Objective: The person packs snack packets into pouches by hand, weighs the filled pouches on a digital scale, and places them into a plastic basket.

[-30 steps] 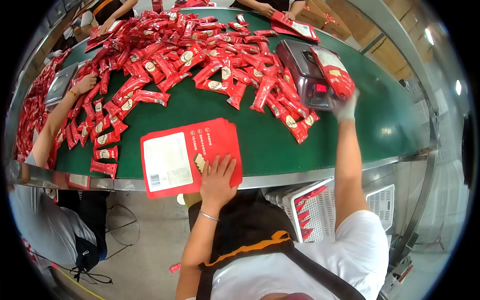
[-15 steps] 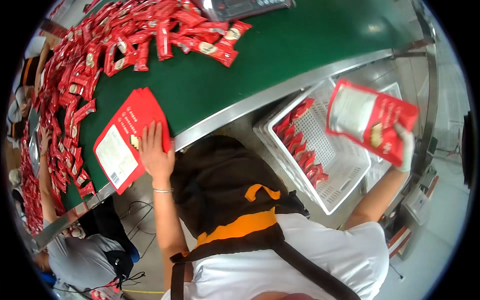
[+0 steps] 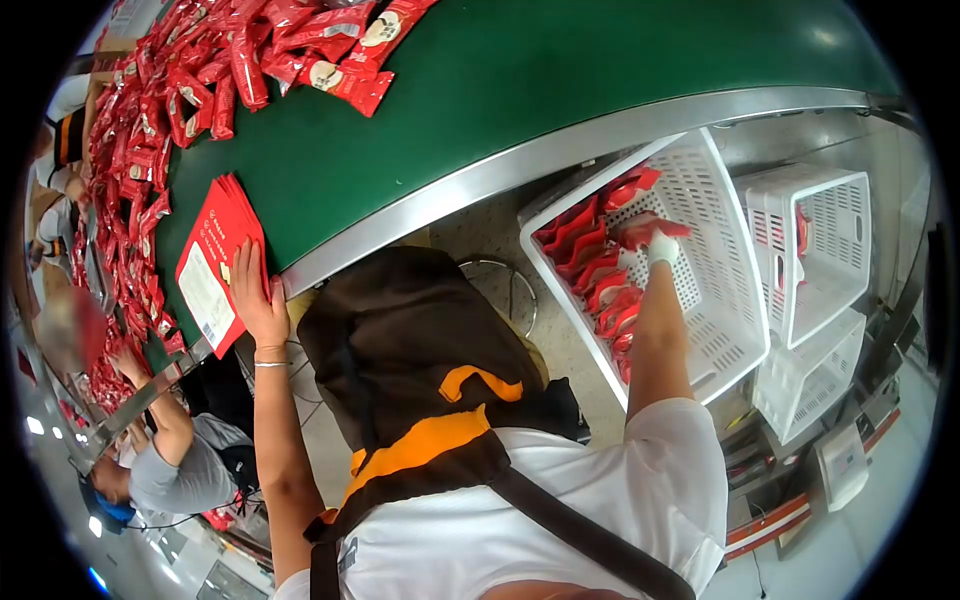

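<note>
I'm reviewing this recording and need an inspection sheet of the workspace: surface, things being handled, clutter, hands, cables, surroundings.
Surface: green tabletop with a metal edge.
Job's things: stack of flat red bags at the table edge; red pouches lined up along one side of a white crate.
Clutter: small red packets heaped on the tabletop.
Hands: left hand lies on the stack; right hand, white-gloved, is at a pouch inside the crate, grip unclear.
Cables: thin dark cord, lower right.
Surroundings: more white crates at right; co-worker in grey at left.
</note>
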The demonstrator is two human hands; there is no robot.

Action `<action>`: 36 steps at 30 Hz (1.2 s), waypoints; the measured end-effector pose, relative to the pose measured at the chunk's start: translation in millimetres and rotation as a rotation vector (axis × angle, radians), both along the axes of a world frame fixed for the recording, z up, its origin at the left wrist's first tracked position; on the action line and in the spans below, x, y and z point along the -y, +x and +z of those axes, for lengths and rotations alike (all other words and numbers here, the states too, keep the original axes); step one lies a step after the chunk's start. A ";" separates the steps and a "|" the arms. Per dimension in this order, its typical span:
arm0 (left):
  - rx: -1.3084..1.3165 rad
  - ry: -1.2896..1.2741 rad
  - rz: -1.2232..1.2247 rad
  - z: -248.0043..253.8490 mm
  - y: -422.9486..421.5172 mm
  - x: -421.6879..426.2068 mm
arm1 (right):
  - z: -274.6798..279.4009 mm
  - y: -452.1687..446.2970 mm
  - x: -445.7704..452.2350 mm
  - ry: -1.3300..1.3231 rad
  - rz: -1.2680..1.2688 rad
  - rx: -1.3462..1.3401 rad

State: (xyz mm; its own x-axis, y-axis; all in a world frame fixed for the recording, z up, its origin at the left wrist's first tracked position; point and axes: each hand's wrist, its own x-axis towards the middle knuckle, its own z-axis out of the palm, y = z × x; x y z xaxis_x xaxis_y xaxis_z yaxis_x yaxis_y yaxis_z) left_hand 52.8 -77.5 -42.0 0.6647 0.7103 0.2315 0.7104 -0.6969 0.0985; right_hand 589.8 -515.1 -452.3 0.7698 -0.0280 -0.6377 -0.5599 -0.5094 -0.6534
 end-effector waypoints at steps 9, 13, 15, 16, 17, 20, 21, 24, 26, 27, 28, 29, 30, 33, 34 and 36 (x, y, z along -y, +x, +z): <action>-0.032 -0.038 0.029 -0.4 0.6 -0.1 | 69.3 -36.9 -69.5 0.234 -0.111 0.084; -0.074 -0.074 0.048 -4.3 5.0 3.3 | 166.0 -70.1 -107.5 0.336 -0.155 0.150; -0.068 -0.064 0.078 7.9 6.5 5.4 | 234.9 -103.6 -140.1 0.389 -0.033 0.321; -0.052 -0.047 0.099 13.5 6.5 8.9 | 269.4 -119.9 -157.3 0.417 0.025 0.407; -0.026 -0.035 0.129 14.0 -4.5 8.7 | 319.1 -147.4 -186.4 0.374 0.211 0.615; 0.009 -0.108 0.103 9.3 8.1 12.6 | 388.2 -167.8 -245.5 0.620 0.646 1.208; 0.042 -0.093 0.111 9.7 2.0 10.6 | 401.0 -171.3 -256.7 0.581 0.714 1.286; 0.154 -0.109 0.125 7.8 -1.7 10.9 | 457.5 -173.7 -345.6 0.507 0.760 1.329; 0.263 -0.188 0.154 4.1 -3.5 9.9 | 443.1 -128.1 -419.2 0.731 0.712 0.850; 0.302 -0.158 0.154 -2.3 -5.0 9.3 | 413.0 -103.1 -457.7 0.720 0.814 0.883; 0.288 -0.193 0.191 0.5 -3.6 9.5 | 395.6 -93.0 -483.8 0.702 0.918 0.915; 0.296 -0.177 0.207 -0.1 -4.7 10.7 | 399.9 -112.7 -492.3 0.420 1.021 1.141; 0.300 -0.161 0.222 -1.1 -8.3 10.2 | 400.9 -136.2 -497.8 0.121 1.098 1.353; 0.185 -0.061 0.223 3.4 -22.5 6.7 | 395.4 -172.8 -488.4 0.106 1.123 1.316; 0.204 -0.075 0.226 4.5 -24.8 5.6 | 397.9 -172.4 -484.8 0.157 1.161 1.280; 0.264 -0.134 0.096 8.7 -33.8 3.9 | 405.7 -172.2 -477.1 0.129 1.303 1.271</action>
